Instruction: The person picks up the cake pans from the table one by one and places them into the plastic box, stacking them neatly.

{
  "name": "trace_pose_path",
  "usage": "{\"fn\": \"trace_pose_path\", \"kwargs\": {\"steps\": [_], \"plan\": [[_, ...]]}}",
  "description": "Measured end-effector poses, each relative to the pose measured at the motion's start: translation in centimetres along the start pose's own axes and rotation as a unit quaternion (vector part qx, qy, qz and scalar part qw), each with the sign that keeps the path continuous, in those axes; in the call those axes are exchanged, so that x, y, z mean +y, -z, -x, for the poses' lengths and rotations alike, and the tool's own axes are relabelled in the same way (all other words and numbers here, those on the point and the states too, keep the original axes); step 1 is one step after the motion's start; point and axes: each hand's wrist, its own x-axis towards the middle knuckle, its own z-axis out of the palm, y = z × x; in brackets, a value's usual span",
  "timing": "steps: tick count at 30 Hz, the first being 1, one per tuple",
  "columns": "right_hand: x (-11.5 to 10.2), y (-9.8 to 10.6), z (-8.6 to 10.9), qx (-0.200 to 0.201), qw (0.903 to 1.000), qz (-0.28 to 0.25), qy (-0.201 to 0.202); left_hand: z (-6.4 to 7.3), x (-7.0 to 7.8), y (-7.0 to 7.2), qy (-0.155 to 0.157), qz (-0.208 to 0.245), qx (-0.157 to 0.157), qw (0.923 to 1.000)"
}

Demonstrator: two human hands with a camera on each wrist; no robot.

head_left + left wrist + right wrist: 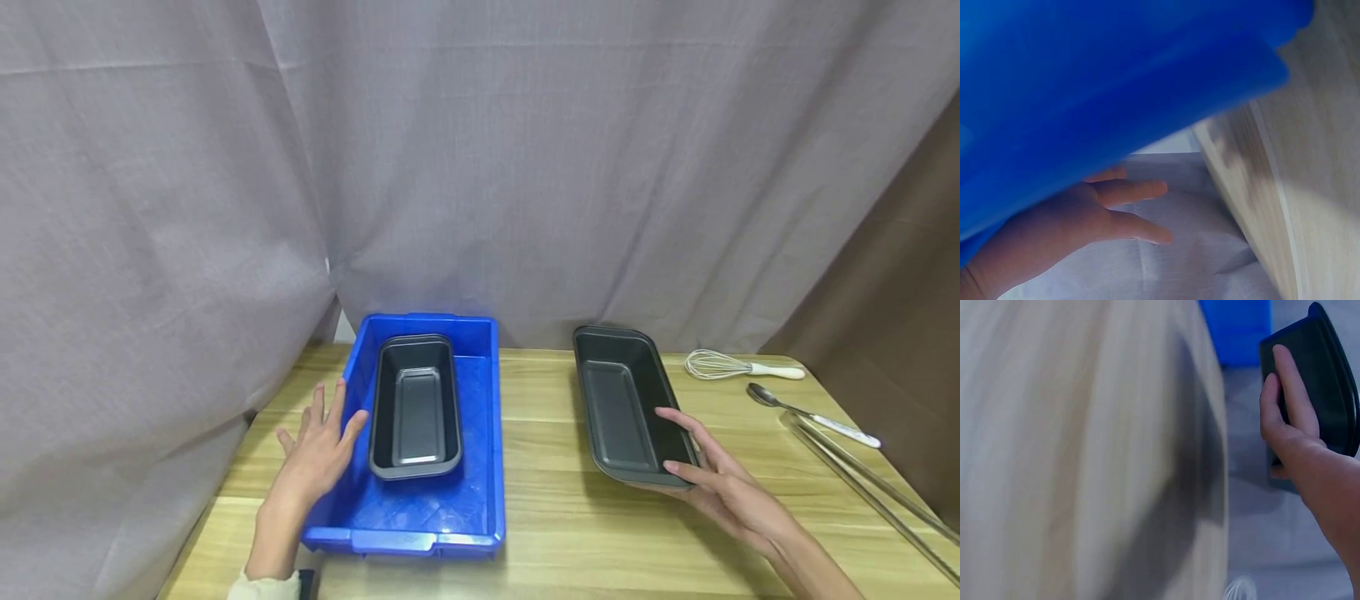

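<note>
In the head view, my right hand (723, 483) grips a dark loaf pan (617, 412) at its near right corner. Thumb and a finger lie over the rim, while other fingers spread beneath. The right wrist view shows this hand (1297, 428) against the underside of the pan (1329, 381), which is lifted off the table. A second dark loaf pan (417, 417) sits in a blue plastic bin (480, 500). My left hand (318, 454) is by the bin's left wall, fingers spread and holding nothing; whether it touches the wall I cannot tell.
To the right on the wooden table (540, 517) lie a whisk (720, 365), a spoon (813, 417) with a white handle, and a long metal utensil (870, 483), partly out of view. A grey curtain (510, 183) hangs behind the table.
</note>
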Motion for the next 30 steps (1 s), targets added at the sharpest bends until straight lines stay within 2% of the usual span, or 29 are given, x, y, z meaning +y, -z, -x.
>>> {"fn": "trace_pose_path", "kwargs": {"steps": [5,9,13,20,25,30], "plan": [[-0.7,-2.5,-2.0,-0.019,0.9989,-0.041,0.007,0.2,0.1,-0.1,0.002,-0.024,0.003,0.9997],[-1.4,-4.6,-3.5,-0.012,0.9995,-0.029,0.005,0.3,0.2,-0.1,0.003,-0.038,0.005,0.9992],[-1.8,-6.6,-5.1,-0.006,0.9997,-0.022,0.006,0.3,0.4,-0.1,0.006,-0.039,0.007,0.9992],[-2.6,-10.1,-7.6,-0.011,0.9985,-0.054,0.003,0.3,0.3,-0.1,0.004,-0.041,0.006,0.9991],[-3.3,-12.9,-9.6,-0.013,0.9985,-0.052,-0.007,0.3,0.3,-0.1,0.006,-0.036,0.001,0.9993],[-3.1,-15.4,-11.7,-0.029,0.9984,-0.044,-0.022,0.2,0.2,0.0,0.009,-0.029,-0.001,0.9995]]}}
